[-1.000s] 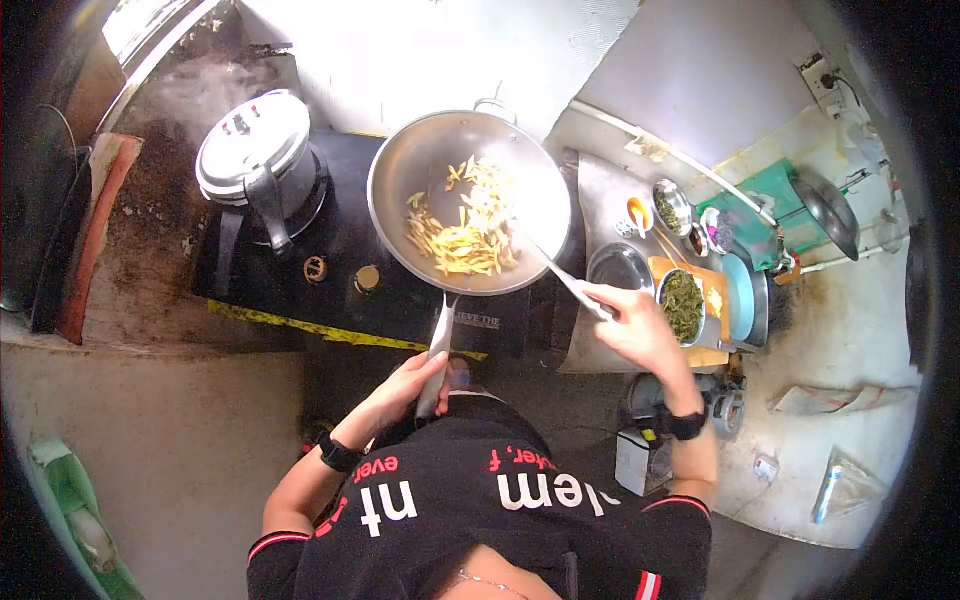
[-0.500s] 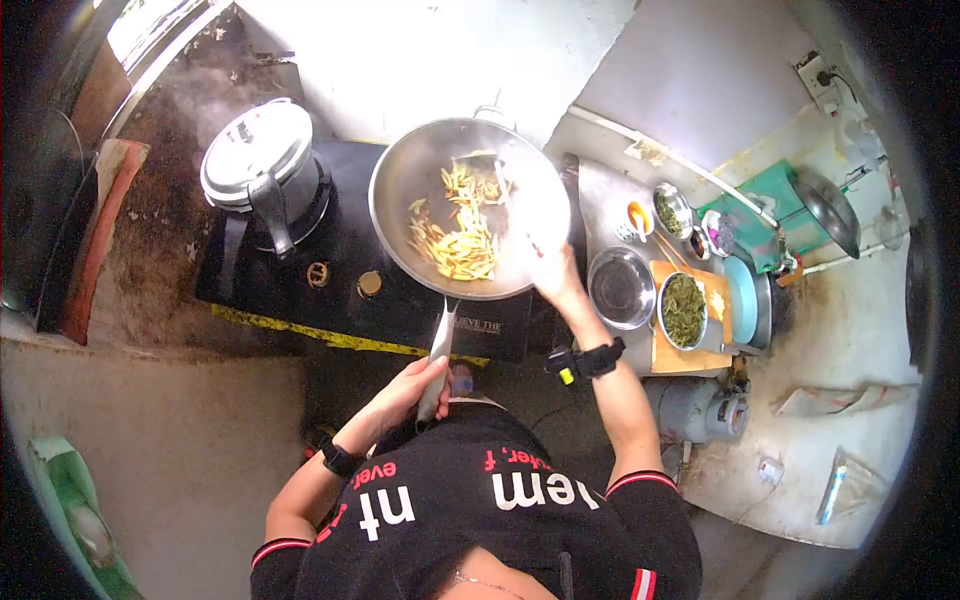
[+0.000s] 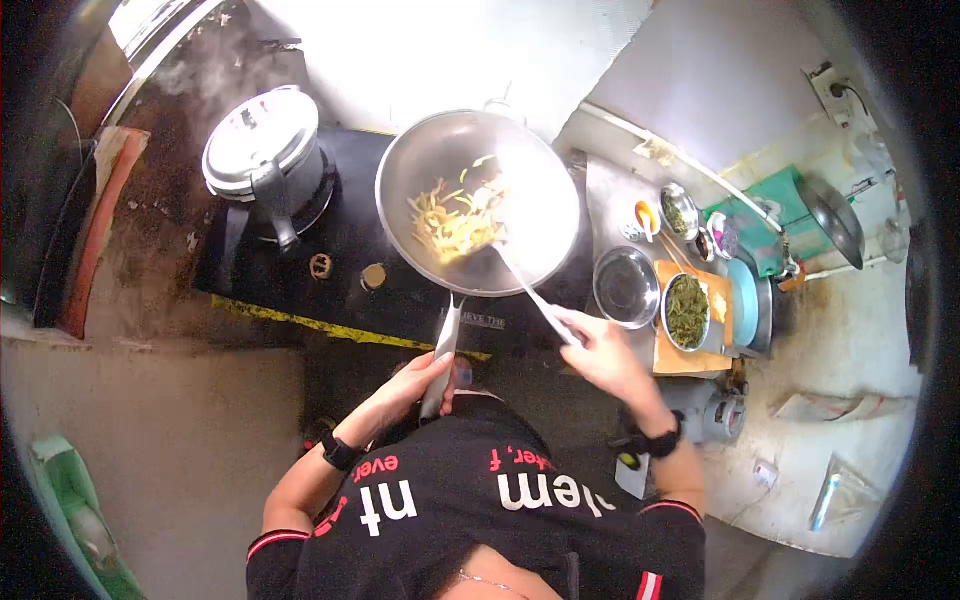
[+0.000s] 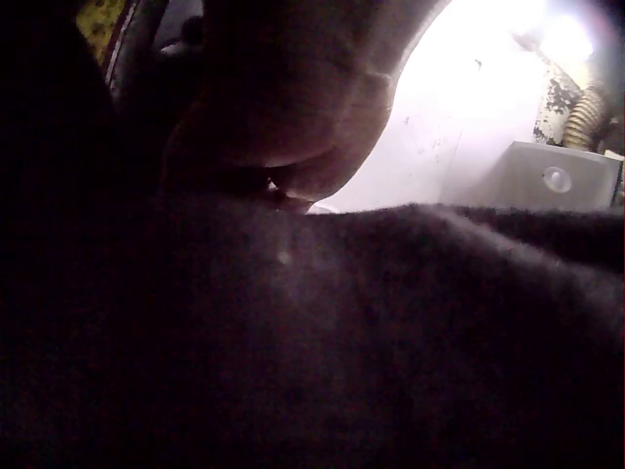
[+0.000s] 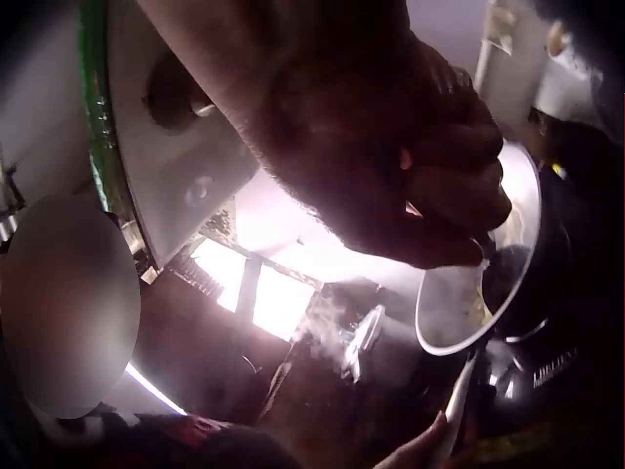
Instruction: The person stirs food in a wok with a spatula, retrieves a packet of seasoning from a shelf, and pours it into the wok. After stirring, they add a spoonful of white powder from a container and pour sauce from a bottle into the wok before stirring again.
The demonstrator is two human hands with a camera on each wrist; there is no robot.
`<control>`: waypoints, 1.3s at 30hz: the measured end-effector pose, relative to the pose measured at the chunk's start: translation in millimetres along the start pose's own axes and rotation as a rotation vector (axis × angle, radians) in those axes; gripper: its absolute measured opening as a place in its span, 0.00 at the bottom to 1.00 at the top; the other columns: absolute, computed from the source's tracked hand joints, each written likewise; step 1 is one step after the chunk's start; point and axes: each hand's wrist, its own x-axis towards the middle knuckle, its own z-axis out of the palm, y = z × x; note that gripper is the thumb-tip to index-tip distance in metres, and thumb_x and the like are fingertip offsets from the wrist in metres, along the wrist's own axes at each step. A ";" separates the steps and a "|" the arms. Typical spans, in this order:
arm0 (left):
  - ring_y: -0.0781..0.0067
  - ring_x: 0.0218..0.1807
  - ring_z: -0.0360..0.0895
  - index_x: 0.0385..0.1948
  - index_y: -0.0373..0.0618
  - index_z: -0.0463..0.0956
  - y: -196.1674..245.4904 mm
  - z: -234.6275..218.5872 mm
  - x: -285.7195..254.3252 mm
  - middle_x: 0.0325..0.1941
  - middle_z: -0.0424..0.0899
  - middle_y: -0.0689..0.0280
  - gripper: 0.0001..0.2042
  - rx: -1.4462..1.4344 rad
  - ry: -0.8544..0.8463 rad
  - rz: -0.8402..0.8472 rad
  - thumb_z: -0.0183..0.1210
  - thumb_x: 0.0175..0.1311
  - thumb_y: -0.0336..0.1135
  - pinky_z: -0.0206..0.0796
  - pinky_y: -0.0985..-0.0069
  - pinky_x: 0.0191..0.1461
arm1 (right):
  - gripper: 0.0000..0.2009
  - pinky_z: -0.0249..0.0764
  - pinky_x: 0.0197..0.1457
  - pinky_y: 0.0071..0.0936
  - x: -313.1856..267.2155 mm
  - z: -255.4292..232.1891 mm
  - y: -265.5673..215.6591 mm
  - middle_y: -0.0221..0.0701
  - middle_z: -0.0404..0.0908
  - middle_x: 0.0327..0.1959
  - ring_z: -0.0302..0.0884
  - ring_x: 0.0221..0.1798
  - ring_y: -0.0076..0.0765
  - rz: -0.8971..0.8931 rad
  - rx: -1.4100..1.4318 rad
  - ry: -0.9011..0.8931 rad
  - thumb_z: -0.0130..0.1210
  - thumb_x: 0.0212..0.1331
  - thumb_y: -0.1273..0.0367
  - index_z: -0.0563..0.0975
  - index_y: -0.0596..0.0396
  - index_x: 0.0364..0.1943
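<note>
A large steel wok (image 3: 400,170) sits on the black stove, with pale yellow strips of food (image 3: 450,225) in its lower left part. My left hand (image 3: 415,385) grips the wok's handle (image 3: 447,335) below the rim. In my right hand (image 3: 610,360) is the handle of a spatula (image 3: 530,290), whose end reaches into the food. The right wrist view shows my right hand (image 5: 391,147) with curled fingers over the wok (image 5: 454,318). Dark cloth covers much of the left wrist view, below part of my left hand (image 4: 293,107).
A steaming pressure cooker (image 3: 262,150) stands on the left burner. To the right are a glass bowl (image 3: 626,287), a bowl of green vegetables (image 3: 687,312) on a cutting board (image 3: 680,362), and a blue bowl (image 3: 742,300). A gas cylinder (image 3: 705,410) stands below.
My right hand first went up and left over the wok's rim, then came back down and right, drawing the spatula toward the wok's near side. The food has shifted. My left hand keeps its grip.
</note>
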 end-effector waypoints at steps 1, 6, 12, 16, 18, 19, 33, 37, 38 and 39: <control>0.71 0.20 0.73 0.35 0.42 0.65 1.7 1.0 -0.9 0.20 0.72 0.65 0.17 0.010 0.007 -0.002 0.43 0.68 0.49 0.68 0.75 0.25 | 0.26 0.71 0.34 0.33 10.8 15.5 1.1 0.42 0.77 0.25 0.76 0.26 0.41 0.036 -0.023 0.070 0.48 0.42 0.72 0.72 0.49 0.53; 0.70 0.20 0.73 0.35 0.42 0.65 -0.5 0.1 -0.3 0.20 0.72 0.65 0.17 -0.007 0.034 -0.021 0.43 0.68 0.49 0.68 0.75 0.25 | 0.25 0.72 0.35 0.37 83.8 50.3 7.5 0.45 0.77 0.26 0.77 0.29 0.49 -0.098 -0.012 0.286 0.49 0.43 0.72 0.72 0.47 0.52; 0.70 0.20 0.73 0.35 0.42 0.65 0.3 -1.6 0.7 0.20 0.72 0.65 0.17 0.005 0.011 -0.009 0.43 0.67 0.49 0.67 0.74 0.25 | 0.23 0.69 0.32 0.27 103.8 54.5 8.8 0.42 0.76 0.25 0.72 0.24 0.34 -0.172 0.003 0.268 0.51 0.40 0.71 0.74 0.55 0.48; 0.70 0.20 0.73 0.35 0.42 0.65 1.7 -1.8 0.9 0.19 0.73 0.65 0.17 0.001 -0.008 -0.012 0.43 0.67 0.49 0.68 0.74 0.25 | 0.25 0.72 0.36 0.33 51.6 -10.1 11.0 0.45 0.79 0.32 0.78 0.31 0.44 -0.116 -0.068 0.049 0.50 0.37 0.70 0.75 0.48 0.49; 0.70 0.20 0.74 0.35 0.42 0.66 2.6 -1.5 1.5 0.19 0.73 0.65 0.17 0.009 -0.008 -0.021 0.43 0.67 0.49 0.68 0.74 0.25 | 0.25 0.69 0.31 0.23 26.6 -41.7 -1.8 0.39 0.79 0.29 0.72 0.24 0.28 -0.095 0.000 -0.006 0.48 0.39 0.72 0.75 0.51 0.49; 0.70 0.20 0.74 0.35 0.42 0.66 3.0 -2.0 1.5 0.19 0.73 0.65 0.17 0.023 -0.004 -0.030 0.43 0.67 0.49 0.69 0.74 0.26 | 0.26 0.62 0.29 0.14 16.4 -59.7 -12.9 0.24 0.75 0.26 0.62 0.26 0.15 -0.061 0.023 -0.100 0.49 0.39 0.77 0.73 0.56 0.51; 0.71 0.21 0.74 0.35 0.43 0.66 1.6 -2.7 1.8 0.20 0.73 0.65 0.17 0.007 -0.015 -0.005 0.43 0.67 0.50 0.67 0.77 0.26 | 0.20 0.72 0.30 0.30 117.5 35.6 -12.1 0.35 0.79 0.27 0.76 0.25 0.35 -0.178 0.210 0.107 0.54 0.45 0.72 0.75 0.52 0.48; 0.71 0.22 0.74 0.35 0.43 0.66 3.9 -1.8 -0.5 0.20 0.73 0.65 0.17 0.013 -0.006 -0.024 0.43 0.67 0.50 0.67 0.77 0.27 | 0.21 0.70 0.29 0.29 131.4 42.0 31.4 0.44 0.76 0.25 0.72 0.21 0.39 -0.288 -0.238 0.322 0.55 0.43 0.65 0.75 0.54 0.46; 0.71 0.22 0.74 0.35 0.43 0.66 2.7 -2.5 0.0 0.20 0.73 0.65 0.17 0.007 -0.007 -0.024 0.43 0.67 0.50 0.67 0.77 0.27 | 0.22 0.71 0.31 0.29 120.2 38.4 40.2 0.45 0.78 0.27 0.74 0.24 0.41 -0.245 -0.276 0.320 0.53 0.41 0.66 0.75 0.53 0.46; 0.71 0.22 0.74 0.35 0.43 0.66 0.8 -3.9 0.7 0.20 0.74 0.65 0.17 0.018 -0.013 -0.005 0.42 0.68 0.50 0.67 0.76 0.27 | 0.23 0.71 0.32 0.27 101.5 24.6 30.9 0.44 0.78 0.28 0.74 0.25 0.37 -0.169 -0.270 0.233 0.52 0.41 0.68 0.75 0.53 0.48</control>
